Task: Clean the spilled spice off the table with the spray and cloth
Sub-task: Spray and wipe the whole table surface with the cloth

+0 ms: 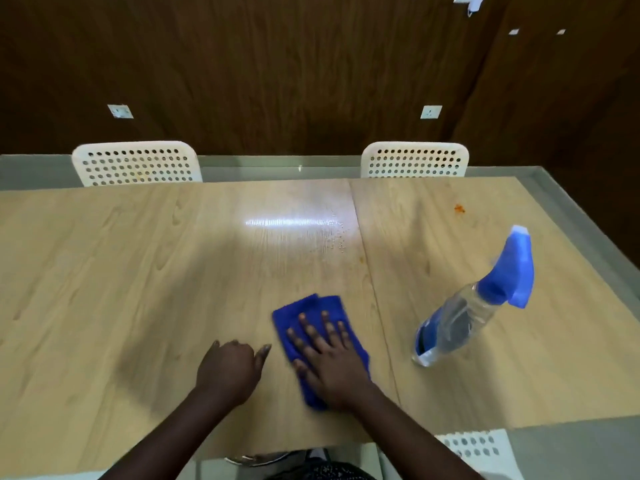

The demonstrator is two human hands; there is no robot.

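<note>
A: Blue cloth (pixel 317 327) flat on the table (pixel 121 271), near edge, middle. Right hand (pixel 329 355) pressing it, fingers straight and spread, palm down, not gripping.

B: Left hand (pixel 230 367)?

A: Resting on the wood just beside the cloth, fingers curled in, thumb out, holding nothing.

B: Spray?

A: Spray bottle (pixel 474 303) stands on the right half of the table, well apart from both hands, blue trigger head pointing away. Nobody touching it.

B: Progress?

A: Wet droplets (pixel 337 239) near the seam, by the glare, so spraying looks done at least there. Wood around the cloth looks free of powder, as far as I can tell.

B: What's left?

A: Orange spice patch (pixel 459 208) far right, toward the back edge, untouched. A tiny orange fleck (pixel 361 259) just past the droplets. I'd call it past halfway: wiping underway, far-right patch and droplets not yet wiped.

B: Anything else?

A: Two white chairs (pixel 138 164) behind the table.
</note>
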